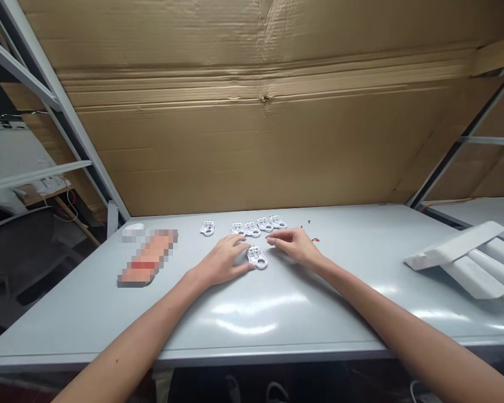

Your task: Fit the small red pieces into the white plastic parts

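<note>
A small white plastic part (258, 259) with a round hole lies flat on the grey table, between my hands. My left hand (224, 259) holds it at its left side, the thumb at the lower edge and a fingertip at the upper one. Just up and to the right of that part, my right hand (296, 245) is closed in a pinch; whatever is between the fingertips is too small to make out. Behind the hands lie several similar white parts (252, 229) in a loose row. One more white part (208, 228) lies apart to their left.
Tiny red and black bits (316, 240) are scattered beyond my right hand. A blurred orange object (149, 257) and a white rounded thing (133, 228) lie at left. White folded pieces (457, 252) rest at right. A cardboard wall (252, 157) backs the table (319, 319).
</note>
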Tool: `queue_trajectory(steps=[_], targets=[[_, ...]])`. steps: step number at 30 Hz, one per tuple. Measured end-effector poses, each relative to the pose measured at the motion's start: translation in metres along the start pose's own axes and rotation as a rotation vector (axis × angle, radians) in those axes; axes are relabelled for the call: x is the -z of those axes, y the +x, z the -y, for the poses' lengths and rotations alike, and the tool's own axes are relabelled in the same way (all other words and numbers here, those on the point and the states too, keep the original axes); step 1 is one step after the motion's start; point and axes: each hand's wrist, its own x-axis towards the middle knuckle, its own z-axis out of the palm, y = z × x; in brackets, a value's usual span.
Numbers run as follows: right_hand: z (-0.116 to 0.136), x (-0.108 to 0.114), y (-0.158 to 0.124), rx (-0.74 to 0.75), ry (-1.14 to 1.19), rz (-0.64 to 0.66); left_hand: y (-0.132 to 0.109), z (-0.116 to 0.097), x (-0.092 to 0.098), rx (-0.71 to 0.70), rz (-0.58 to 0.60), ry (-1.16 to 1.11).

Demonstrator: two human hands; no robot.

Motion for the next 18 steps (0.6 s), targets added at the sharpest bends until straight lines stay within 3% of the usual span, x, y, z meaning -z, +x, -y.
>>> queue_trajectory(steps=[8,18], targets=[[-0.007,-0.012,-0.005,0.302,-0.266,0.047,0.001,-0.001,-0.002,-0.030,-0.011,0.005],[-0.014,-0.018,-0.007,0.355,-0.398,0.089,0.001,-0.003,-0.003,-0.021,0.003,0.011]])
